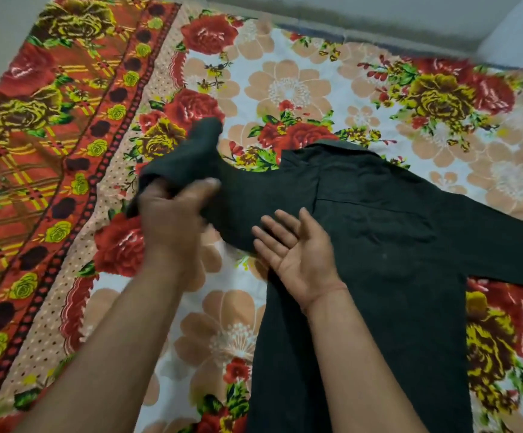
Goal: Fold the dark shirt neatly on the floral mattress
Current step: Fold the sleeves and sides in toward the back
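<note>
The dark shirt [379, 232] lies spread on the floral mattress [288, 89], collar toward the far side. Its right sleeve runs off to the right edge of the view. My left hand [172, 214] grips the left sleeve, lifted and bunched above the mattress; the hand is motion-blurred. Open and palm up, my right hand [297, 248] rests its fingers at the shirt's left shoulder area, just below the raised sleeve.
A red and orange patterned border [50, 145] of the sheet runs down the left side. A grey wall or floor edge [379, 23] lies beyond the mattress's far side.
</note>
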